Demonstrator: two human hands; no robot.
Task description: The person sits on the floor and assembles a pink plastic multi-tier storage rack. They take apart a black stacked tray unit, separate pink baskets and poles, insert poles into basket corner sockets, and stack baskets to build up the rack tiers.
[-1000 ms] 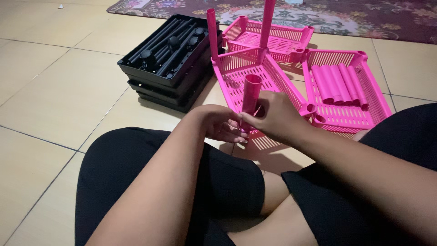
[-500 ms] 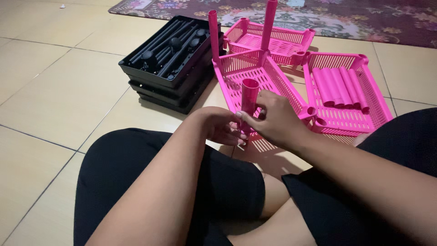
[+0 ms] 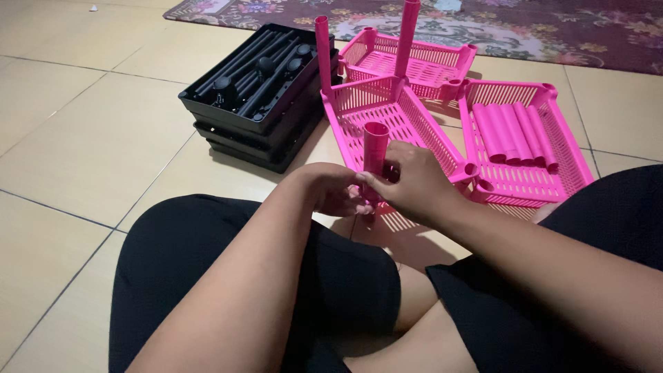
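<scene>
- A person sits cross-legged on a beige tiled floor [image 3: 76, 138], seen from above, both bare forearms reaching forward over knees clad in black.
- The right hand [image 3: 414, 183] grips a short pink plastic tube [image 3: 375, 148] that stands upright; its fingers [image 3: 376, 183] are wrapped around the tube's lower part.
- The left hand [image 3: 331, 190] meets the tube's base from the other side, fingers curled in close against it; whether they actually clasp it cannot be told, as the right hand covers the spot.
- The tube stands at the near corner of a pink slotted plastic basket tray [image 3: 394, 117], which lies on the floor just in front of the hands.
- Two more tall pink tubes rise from that tray's far corners [image 3: 322, 52].
- A second pink tray [image 3: 528, 173], just to the right, holds several loose pink tubes [image 3: 514, 131] lying side by side.
- A third pink tray [image 3: 414, 65] lies behind the first.
- To the left, a stack of black plastic trays [image 3: 255, 117] holds black rods and knobs in its top layer.
- A dark patterned rug [image 3: 552, 27] lies along the far edge.
</scene>
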